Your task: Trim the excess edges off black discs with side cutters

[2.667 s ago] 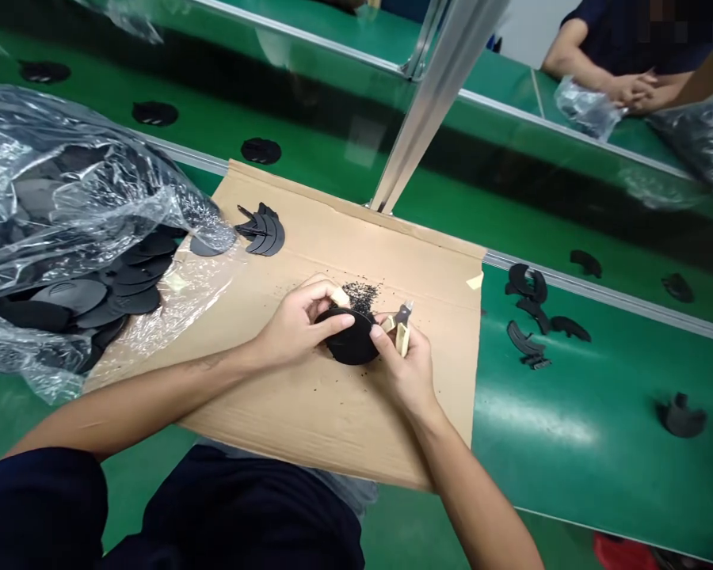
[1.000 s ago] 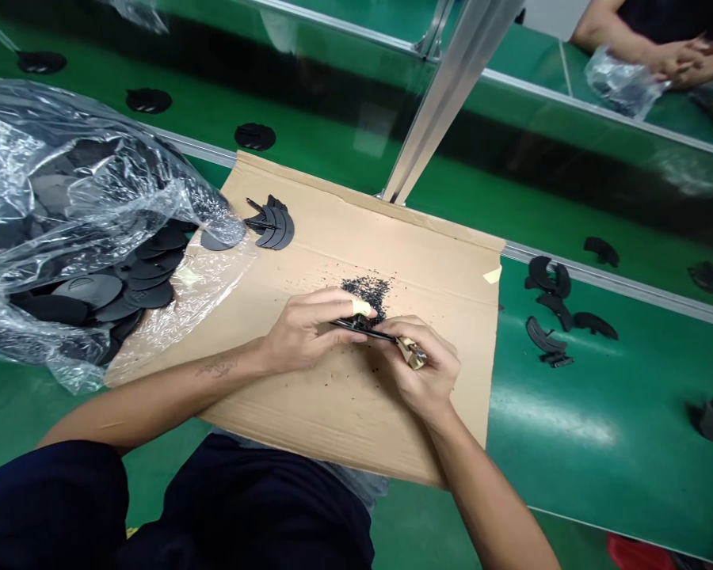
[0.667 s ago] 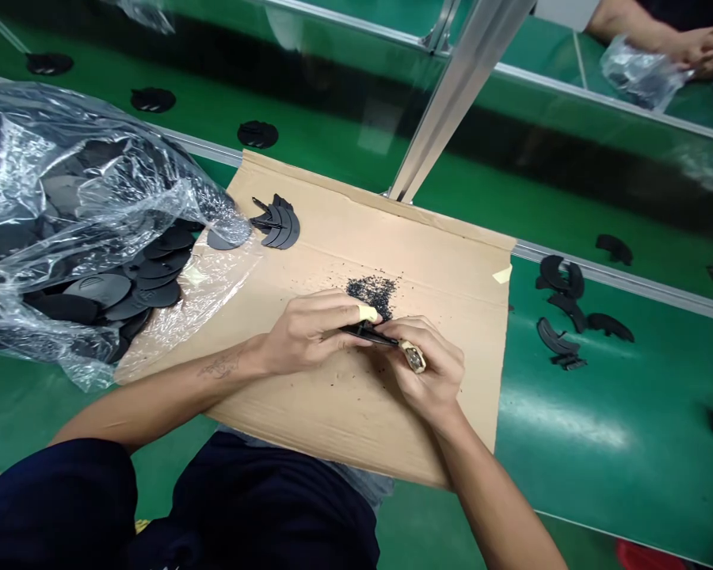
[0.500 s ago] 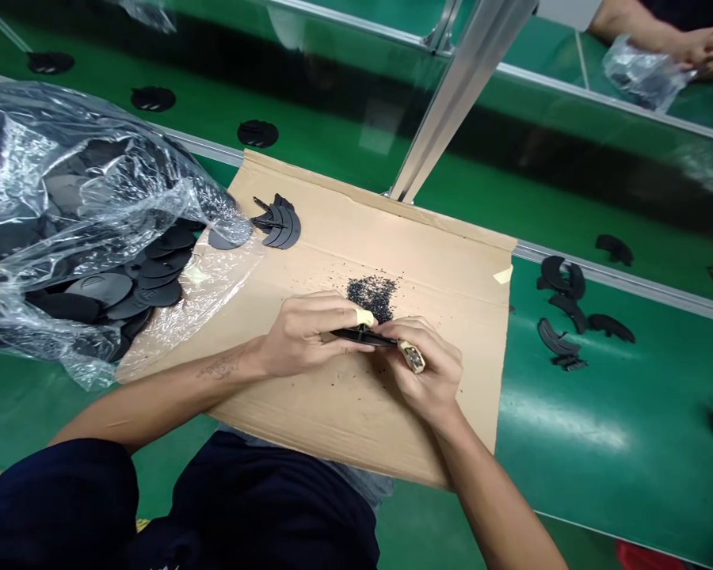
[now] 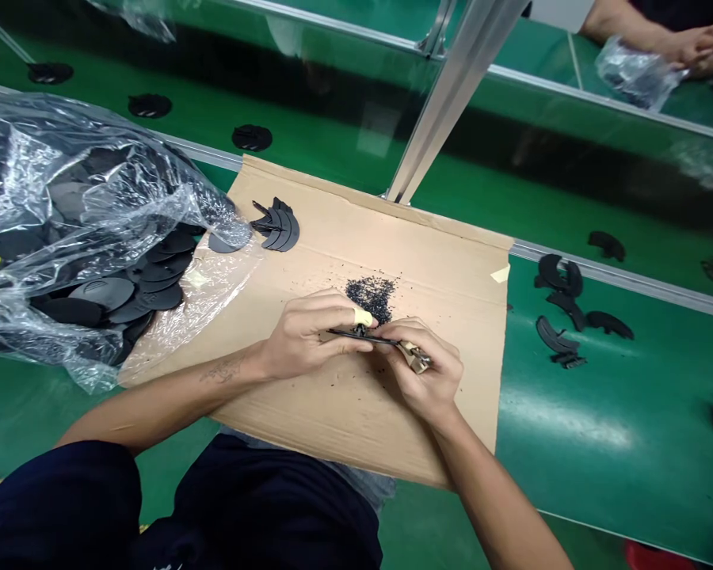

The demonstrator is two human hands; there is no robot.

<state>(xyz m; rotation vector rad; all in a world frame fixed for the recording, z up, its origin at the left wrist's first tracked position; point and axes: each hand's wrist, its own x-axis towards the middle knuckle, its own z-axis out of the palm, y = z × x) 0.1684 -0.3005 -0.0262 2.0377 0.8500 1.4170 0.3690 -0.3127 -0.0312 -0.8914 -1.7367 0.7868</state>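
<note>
My left hand [image 5: 309, 336] pinches a thin black plastic disc [image 5: 348, 334] held edge-on over a cardboard sheet [image 5: 356, 412]. A taped fingertip rests on the disc's rim. My right hand [image 5: 431, 376] is closed round a small trimming tool with a tan handle [image 5: 417, 360], its tip against the disc's edge. Just beyond my fingers lies a small heap of black shavings [image 5: 371, 289].
A clear plastic bag of black discs [image 5: 77, 229] lies at the left. A small stack of trimmed pieces [image 5: 276, 226] sits at the cardboard's far corner. Curved black offcuts [image 5: 562, 305] lie on the green belt at right. A metal post [image 5: 445, 87] rises behind. Another person's hands [image 5: 698, 43] work far right.
The disc, held flat and face-up at first, now sits edge-on between my hands. The tool has come against its rim. The camera view shifted slightly.
</note>
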